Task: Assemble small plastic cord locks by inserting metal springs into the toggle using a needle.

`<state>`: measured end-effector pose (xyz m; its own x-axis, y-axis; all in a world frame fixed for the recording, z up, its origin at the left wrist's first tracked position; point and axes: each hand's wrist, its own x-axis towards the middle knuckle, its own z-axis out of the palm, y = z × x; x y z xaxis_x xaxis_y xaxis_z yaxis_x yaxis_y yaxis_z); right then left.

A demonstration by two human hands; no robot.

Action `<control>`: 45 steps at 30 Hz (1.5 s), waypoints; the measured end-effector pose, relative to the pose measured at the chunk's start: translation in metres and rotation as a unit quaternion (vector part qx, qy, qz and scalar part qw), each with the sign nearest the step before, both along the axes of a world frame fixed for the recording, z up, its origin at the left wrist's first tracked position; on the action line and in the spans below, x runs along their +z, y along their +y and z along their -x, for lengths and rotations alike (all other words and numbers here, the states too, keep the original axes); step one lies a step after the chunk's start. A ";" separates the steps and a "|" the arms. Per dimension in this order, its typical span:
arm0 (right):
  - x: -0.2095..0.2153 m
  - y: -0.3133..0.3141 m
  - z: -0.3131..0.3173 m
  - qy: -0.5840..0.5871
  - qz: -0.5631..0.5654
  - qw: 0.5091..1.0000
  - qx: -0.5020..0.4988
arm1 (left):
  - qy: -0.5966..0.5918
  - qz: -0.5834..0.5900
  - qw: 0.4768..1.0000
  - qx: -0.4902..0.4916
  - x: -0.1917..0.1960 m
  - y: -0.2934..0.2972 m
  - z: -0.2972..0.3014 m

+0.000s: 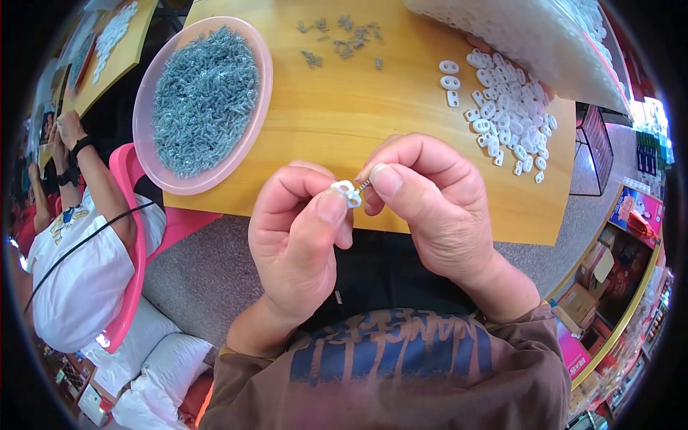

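Note:
My left hand pinches a small white plastic piece with two holes between thumb and fingers, just over the table's near edge. Against that piece's right side, my right hand grips a tiny metal coil spring with thumb and forefinger. How far the spring reaches into the white piece, I cannot tell. To the left a pink oval basin is heaped with similar springs. A pile of white two-holed pieces lies on the table at the right.
Several loose springs lie at the far middle of the wooden table. A large whitish bag tilts over the far right corner. At the left, a person sits in a pink chair. Stuffed white sacks rest behind.

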<state>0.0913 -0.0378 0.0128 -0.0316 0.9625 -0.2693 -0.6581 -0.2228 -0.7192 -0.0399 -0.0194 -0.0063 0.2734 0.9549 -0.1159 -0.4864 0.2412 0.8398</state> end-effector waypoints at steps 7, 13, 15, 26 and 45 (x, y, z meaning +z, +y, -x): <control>-0.001 -0.002 0.000 -0.047 -0.026 0.999 -0.002 | 0.005 -0.001 1.000 0.006 0.000 0.001 0.000; -0.004 -0.004 0.000 -0.168 -0.065 0.984 -0.012 | 0.014 0.005 1.000 0.006 0.001 -0.001 -0.001; -0.001 -0.004 0.000 -0.087 -0.031 0.996 -0.012 | 0.011 0.003 1.000 0.011 0.001 -0.001 -0.002; -0.007 -0.005 0.003 -0.054 -0.027 0.998 -0.020 | 0.014 0.002 1.000 0.002 -0.005 -0.002 -0.002; -0.013 -0.003 0.000 0.052 0.025 0.998 0.011 | 0.007 0.011 1.000 -0.002 -0.004 -0.002 -0.001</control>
